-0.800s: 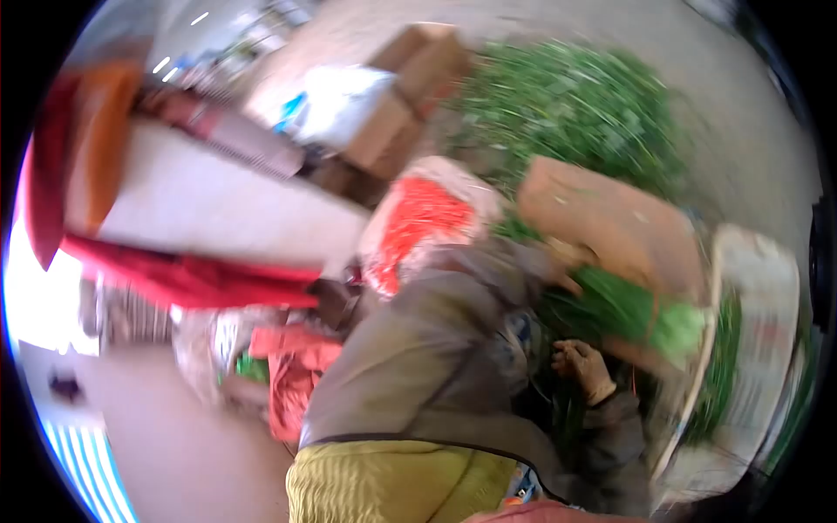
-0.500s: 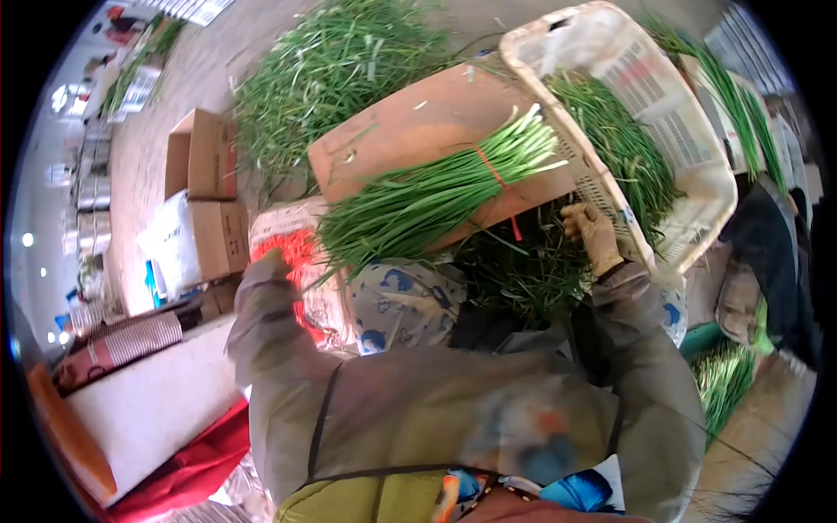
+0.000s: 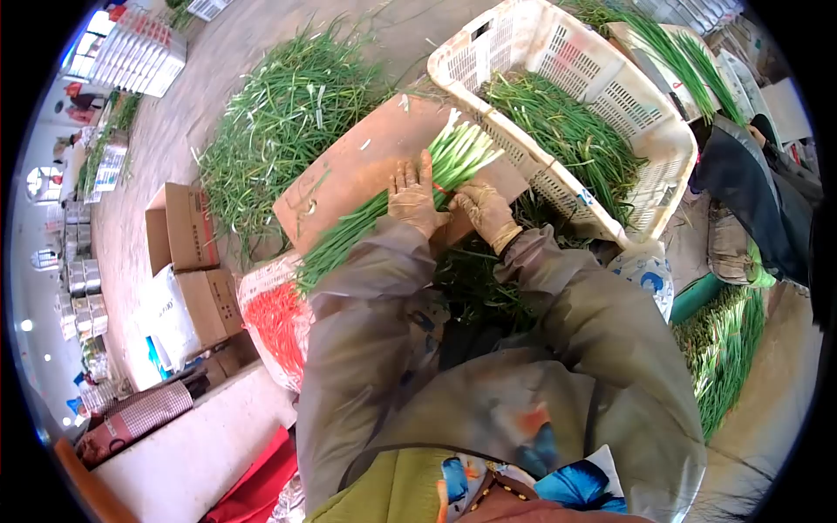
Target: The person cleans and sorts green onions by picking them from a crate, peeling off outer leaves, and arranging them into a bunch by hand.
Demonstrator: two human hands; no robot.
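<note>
A bundle of long green stalks (image 3: 464, 148) with pale ends lies slantwise on a brown board (image 3: 336, 161), a red band round it near those ends. My left hand (image 3: 414, 199), in a yellowish glove, rests on the bundle with its fingers spread. At the band, just right of it, my right hand (image 3: 485, 212), gloved alike, has its fingers bent against the bundle's lower edge. What its fingertips hold, if anything, is hard to see. Dark green leaves (image 3: 484, 283) hang below the board.
A white crate (image 3: 632, 222) with loose greens stands to the right of the board. Behind the board is a heap of greens (image 3: 279, 131). Red bands on a sack (image 3: 277, 322) and cardboard boxes (image 3: 205, 305) are on the left. Another person's dark-clothed leg (image 3: 741, 187) shows at right.
My left hand has come from the red bands onto the bundle. My right hand has moved left from beside the crate to the bundle's band. The view has shifted.
</note>
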